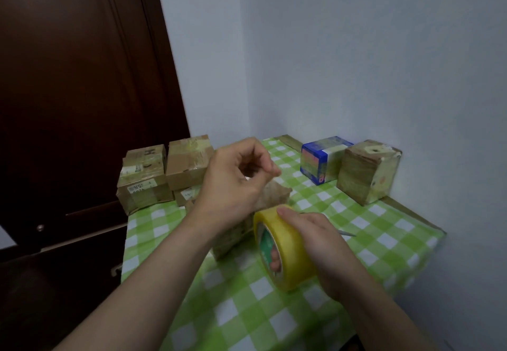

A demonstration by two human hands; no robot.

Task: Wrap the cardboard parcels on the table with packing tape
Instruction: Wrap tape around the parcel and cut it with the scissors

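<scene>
1 cardboard parcel lies at the middle of the table, on the green-and-white checked cloth, mostly hidden under the left hand. That hand's fingers are curled, thumb tip against forefinger above the parcel; whether a strip of tape sits between them I cannot tell. Just beside the parcel on its near right, 1 yellow tape roll stands on edge, held by the right hand: the thumb lies over the rim and fingertips show through the core. A thin pale pointed thing pokes out past that hand.

At the far left edge sits a cluster of brown parcels, 4 as far as the seams show, touching one another. By the right wall stand 2 more: a blue-edged box and a tape-wrapped brown box, just beside each other. A dark door fills the left.
</scene>
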